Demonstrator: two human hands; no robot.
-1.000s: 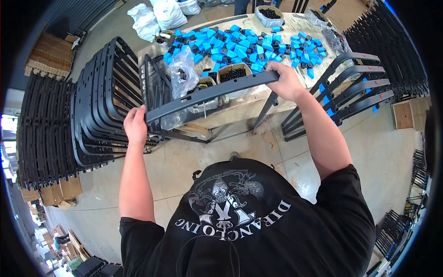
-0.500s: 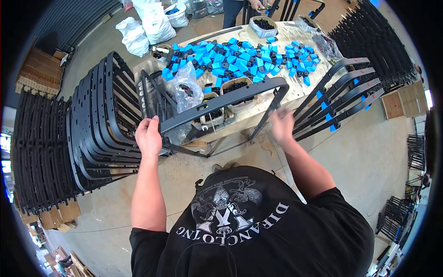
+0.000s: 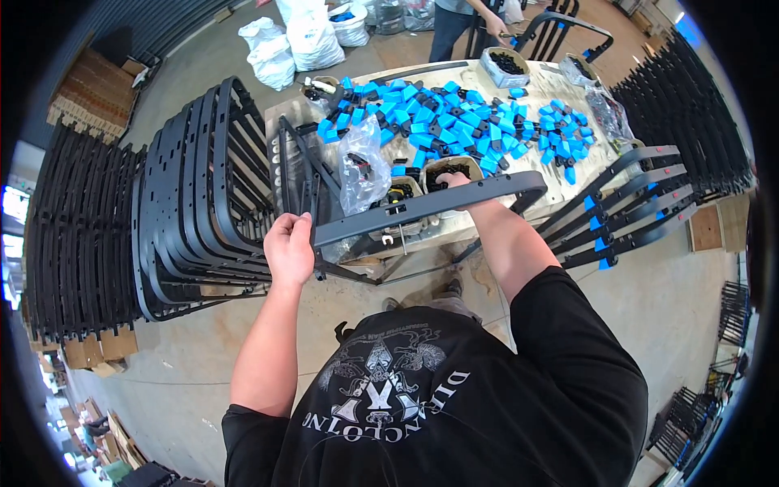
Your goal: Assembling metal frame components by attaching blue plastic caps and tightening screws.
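Left fingers (image 3: 302, 231) around grey frame (image 3: 430, 203) end; right hand's (image 3: 456, 180) grip hidden behind it.

One dark grey frame bar (image 3: 430, 207) lies across the near edge of the one table (image 3: 519, 203), and four more frames with blue end caps (image 3: 625, 203) lean at the right. Three white sacks (image 3: 308, 36) stand far left, and two round tubs (image 3: 430, 183) sit near the bar. The blue caps (image 3: 454, 122) and the stacked black frames (image 3: 187, 195) at the left are too many to count.
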